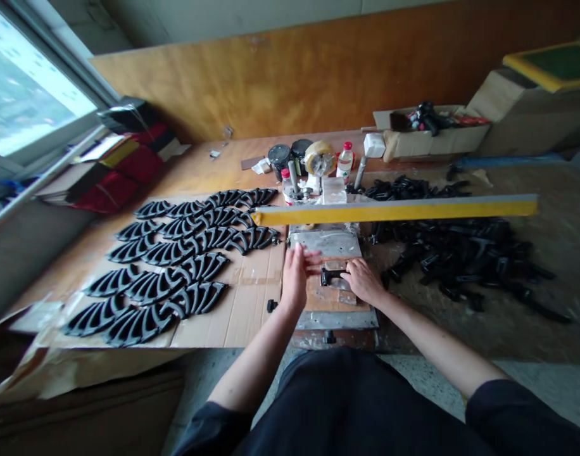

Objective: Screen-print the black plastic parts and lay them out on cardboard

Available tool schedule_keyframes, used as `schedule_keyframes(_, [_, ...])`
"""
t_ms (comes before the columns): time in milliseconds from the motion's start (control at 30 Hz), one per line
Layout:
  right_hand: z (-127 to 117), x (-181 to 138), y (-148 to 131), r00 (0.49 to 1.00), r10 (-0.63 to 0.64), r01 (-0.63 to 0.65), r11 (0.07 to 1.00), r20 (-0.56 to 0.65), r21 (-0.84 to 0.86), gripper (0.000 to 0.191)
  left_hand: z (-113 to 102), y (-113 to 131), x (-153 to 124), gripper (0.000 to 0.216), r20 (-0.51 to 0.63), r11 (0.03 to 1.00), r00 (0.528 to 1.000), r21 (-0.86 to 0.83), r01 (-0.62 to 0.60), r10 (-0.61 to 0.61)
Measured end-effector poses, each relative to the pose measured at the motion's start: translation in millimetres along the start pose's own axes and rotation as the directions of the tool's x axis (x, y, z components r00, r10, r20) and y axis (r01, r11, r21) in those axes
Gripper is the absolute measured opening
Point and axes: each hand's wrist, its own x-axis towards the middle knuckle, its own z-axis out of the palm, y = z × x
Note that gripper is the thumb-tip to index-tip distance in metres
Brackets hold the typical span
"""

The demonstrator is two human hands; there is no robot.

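Observation:
My right hand (365, 280) has its fingers closed on one end of a black plastic handle-like part (332, 275), which lies on a small block on the wooden base of a bench fixture (328, 320). My left hand (297, 278) is raised at the fixture's left side, with its fingers apart and slightly blurred, and nothing shows in it. Just beyond both hands is a metal plate (325, 243). Above that plate, a long flat frame with a yellow edge (399, 212) reaches across to the right, seen nearly edge-on.
Black curved parts (171, 278) lie in neat rows on cardboard (252, 304) to the left. A loose pile of black parts (465, 253) covers the right side. Behind the fixture stand dark tubs (279, 159), a tape roll (320, 159) and a red-capped bottle (346, 161).

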Motion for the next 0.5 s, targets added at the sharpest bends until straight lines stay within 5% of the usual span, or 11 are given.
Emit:
schedule_keyframes(67, [0, -7, -24, 0.999, 0.041, -0.041, 0.999, -0.025, -0.008, 0.014, -2, -41, -19, 0.062, 0.131, 0.95, 0.941, 0.047, 0.308, -0.312])
schedule_keyframes(133, [-6, -15, -38, 0.995, -0.079, 0.083, 0.995, -0.057, 0.064, 0.014, -7, -69, -33, 0.06, 0.155, 0.904, 0.891, 0.027, 0.427, -0.426])
schedule_keyframes(233, [-18, -22, -24, 0.952, -0.288, 0.304, 0.928, -0.102, 0.217, 0.016, -33, -74, -32, 0.052, 0.027, 0.929, 0.93, 0.054, 0.366, -0.367])
schedule_keyframes(333, [-25, -27, 38, 0.981, -0.167, 0.184, 0.964, -0.099, 0.192, 0.033, -91, -55, -7, 0.045, -0.128, 0.914, 0.979, 0.354, 0.197, -0.162])
schedule_keyframes(400, [-23, -34, 91, 0.993, -0.115, 0.11, 0.987, 0.033, 0.12, 0.039, -135, -47, 13, 0.042, -0.237, 0.75, 0.971, 0.636, 0.184, -0.038])
schedule_keyframes(500, [-13, -50, 150, 0.973, -0.107, 0.086, 0.99, 0.205, 0.11, 0.035, -185, -52, 31, 0.043, -0.298, 0.256, 0.953, 0.919, 0.301, -0.051])
